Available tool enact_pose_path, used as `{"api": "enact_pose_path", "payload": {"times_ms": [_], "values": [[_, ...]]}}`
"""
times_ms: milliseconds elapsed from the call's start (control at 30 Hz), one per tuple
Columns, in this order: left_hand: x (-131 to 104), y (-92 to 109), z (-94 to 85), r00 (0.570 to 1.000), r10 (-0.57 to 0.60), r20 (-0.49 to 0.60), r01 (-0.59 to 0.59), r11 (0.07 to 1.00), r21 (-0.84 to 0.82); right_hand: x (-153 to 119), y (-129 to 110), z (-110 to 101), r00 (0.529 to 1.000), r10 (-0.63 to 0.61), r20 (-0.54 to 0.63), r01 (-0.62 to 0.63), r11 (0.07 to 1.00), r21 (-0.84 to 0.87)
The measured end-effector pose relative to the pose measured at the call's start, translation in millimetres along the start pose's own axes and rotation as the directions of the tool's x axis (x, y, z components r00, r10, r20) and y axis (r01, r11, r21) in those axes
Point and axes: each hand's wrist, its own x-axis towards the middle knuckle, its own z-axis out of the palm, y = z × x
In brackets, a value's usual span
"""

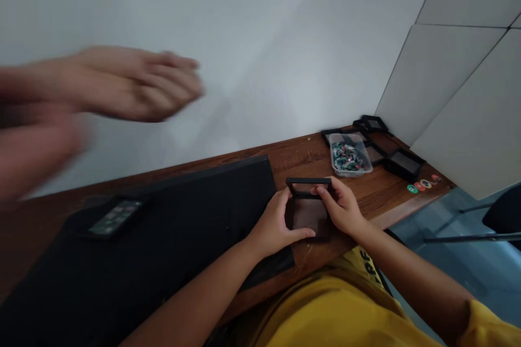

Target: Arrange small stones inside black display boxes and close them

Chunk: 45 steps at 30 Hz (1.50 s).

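A small black frame (308, 214) with a clear window lies on the wooden table's front edge, one part of it raised like an opened lid. My left hand (277, 225) grips its left side, the thumb lying over the lower part. On the right, my right hand (341, 203) holds the raised part, with its thumb and fingers at the upper right corner. Both hands are closed on the same frame. Beyond it to the right stands a clear plastic box (366, 168) of small green and red packets (345, 156).
Another person's blurred hands (163, 87) reach in at upper left. A black mat (195, 211) bears a phone (116, 218). More black frames (404, 162) and round stickers (425, 184) lie at the right, beside a white wall. A chair (504, 217) stands beyond the table.
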Motion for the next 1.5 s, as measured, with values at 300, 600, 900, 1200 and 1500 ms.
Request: {"api": "enact_pose_path", "payload": {"times_ms": [300,600,900,1200,1500], "values": [[0,2,-1.6,1.000,0.009,-0.006,-0.008,0.998,0.069,-4,10,4,0.997,0.077,-0.026,-0.074,0.993,0.094],[0,0,-1.9,1.000,0.004,-0.006,-0.004,0.997,0.082,-4,12,5,0.995,0.090,-0.036,-0.085,0.989,0.119],[-1,0,-5.5,0.999,-0.015,0.050,0.013,0.999,0.044,-3,13,5,0.992,0.120,-0.047,-0.111,0.981,0.159],[-1,-4,-6.2,0.998,-0.017,0.063,0.016,0.999,0.030,-3,15,5,0.989,0.143,-0.043,-0.133,0.975,0.179],[0,1,-9.5,0.994,0.016,0.108,-0.019,1.000,0.025,-3,15,5,0.991,0.117,-0.071,-0.104,0.982,0.157]]}}
